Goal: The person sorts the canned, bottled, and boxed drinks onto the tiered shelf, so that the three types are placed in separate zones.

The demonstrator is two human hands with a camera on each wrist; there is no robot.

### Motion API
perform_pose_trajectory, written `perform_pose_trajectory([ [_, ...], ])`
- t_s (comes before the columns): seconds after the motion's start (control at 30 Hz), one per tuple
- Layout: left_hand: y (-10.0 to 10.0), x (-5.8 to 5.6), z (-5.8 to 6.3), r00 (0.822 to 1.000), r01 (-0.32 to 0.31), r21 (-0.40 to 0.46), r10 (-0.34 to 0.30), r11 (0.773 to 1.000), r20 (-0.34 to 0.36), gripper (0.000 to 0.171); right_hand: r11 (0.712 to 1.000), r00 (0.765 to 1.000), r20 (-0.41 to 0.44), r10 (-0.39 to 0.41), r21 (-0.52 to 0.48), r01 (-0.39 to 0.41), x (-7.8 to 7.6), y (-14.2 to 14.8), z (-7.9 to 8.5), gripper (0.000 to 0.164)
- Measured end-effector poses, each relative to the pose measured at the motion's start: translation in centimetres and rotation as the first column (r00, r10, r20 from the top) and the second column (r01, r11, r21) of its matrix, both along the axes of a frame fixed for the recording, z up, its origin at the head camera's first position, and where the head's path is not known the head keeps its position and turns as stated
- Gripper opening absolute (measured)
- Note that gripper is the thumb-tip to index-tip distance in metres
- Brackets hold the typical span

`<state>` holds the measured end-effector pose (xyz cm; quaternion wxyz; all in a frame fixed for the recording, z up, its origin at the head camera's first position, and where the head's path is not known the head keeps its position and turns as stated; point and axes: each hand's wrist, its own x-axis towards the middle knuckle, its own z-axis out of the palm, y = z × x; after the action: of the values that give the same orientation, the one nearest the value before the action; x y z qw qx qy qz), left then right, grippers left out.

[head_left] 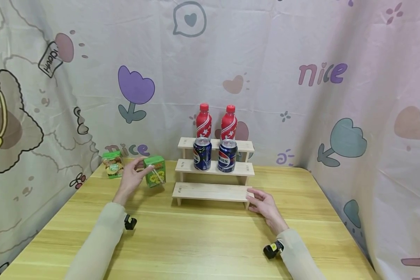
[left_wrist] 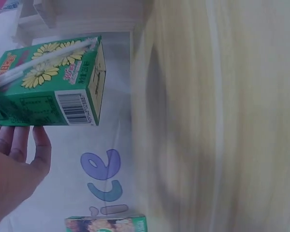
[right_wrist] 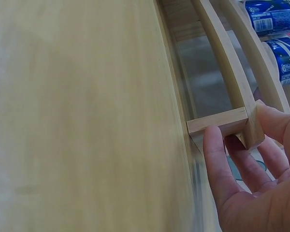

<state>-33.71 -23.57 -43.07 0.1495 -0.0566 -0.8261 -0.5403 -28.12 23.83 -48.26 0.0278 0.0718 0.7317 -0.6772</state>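
Note:
My left hand [head_left: 132, 177] grips a green drink carton [head_left: 156, 172] with yellow flowers and a straw on its front. In the left wrist view the carton [left_wrist: 48, 82] is tilted and held off the table, its barcode side showing. My right hand [head_left: 266, 208] holds the right end of the lowest step of a three-step wooden display rack [head_left: 210, 191]. The right wrist view has the thumb on the step's board [right_wrist: 227, 63] and fingers against its leg [right_wrist: 217, 121]. Two blue cola cans [head_left: 202, 154] stand on the middle step. Behind them, two red bottles [head_left: 204, 122] stand on the top step.
A second green carton [head_left: 113, 165], with a brown and yellow picture, stands at the table's back left. The wooden table [head_left: 196, 241] stretches in front of the rack. Printed cloth [head_left: 266, 50] hangs behind and along both sides.

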Motion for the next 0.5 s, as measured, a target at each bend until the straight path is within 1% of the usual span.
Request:
perform_pose_trajectory([
  [0.23,0.6,0.8,0.9,1.0,0.019,-0.019,-0.019,1.0,-0.01,0.066,1.0,1.0,0.003,0.0,0.006,0.0,0.0,0.0,0.1,0.046],
  [0.5,2.0,1.1,1.7,0.999,0.037,-0.007,-0.037,0.999,-0.008,0.061,1.0,1.0,0.0,0.001,0.007,-0.001,0.0,-0.1,0.2,0.046],
])
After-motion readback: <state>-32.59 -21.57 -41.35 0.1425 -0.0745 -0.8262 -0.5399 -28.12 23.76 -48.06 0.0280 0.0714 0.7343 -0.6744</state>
